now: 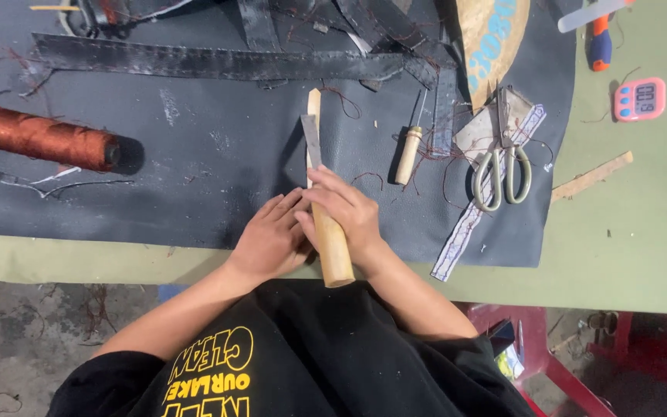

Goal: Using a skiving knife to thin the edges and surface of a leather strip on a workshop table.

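Both hands work a wooden-handled knife on the dark leather sheet.

The right hand point(347, 210) is closed around the knife point(323, 208), gripping its pale wooden handle, blade pointing away over the leather sheet point(210, 162) on the green table point(634, 232). The left hand point(270, 238) lies just beside it, fingers extended flat, touching the leather and the handle. A small awl point(408, 154) and scissors point(503, 174) lie to the right; a rust-red thread spool point(36, 137) lies well apart at left.

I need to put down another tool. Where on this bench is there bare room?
Bare dark sheet between the copper-coloured spool and the wooden-handled knife; bare green tabletop right of the scissors. Crowded along the top: straps.
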